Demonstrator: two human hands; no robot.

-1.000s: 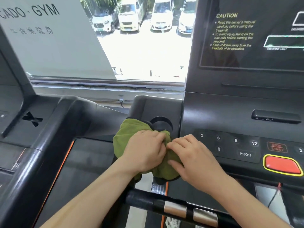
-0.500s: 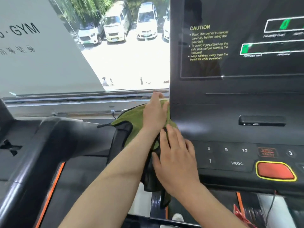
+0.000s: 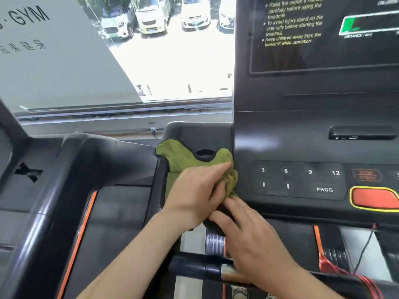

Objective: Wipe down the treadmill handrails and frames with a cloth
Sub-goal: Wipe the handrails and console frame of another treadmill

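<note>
"GYM" was printed on the window panel (image 3: 54, 61). "Keep children away" was shown on the treadmill screen (image 3: 302, 55). 3, 6, 9, 12, PROG were marked on the treadmill keypad (image 3: 299, 180).

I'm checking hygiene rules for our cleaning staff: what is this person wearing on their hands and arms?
Nothing that shows. The left hand and right hand are ungloved, with no rings in view. The left forearm and right forearm are bare down to the picture's lower edge: no sleeve, watch or wristband appears, and no markings show.
</note>
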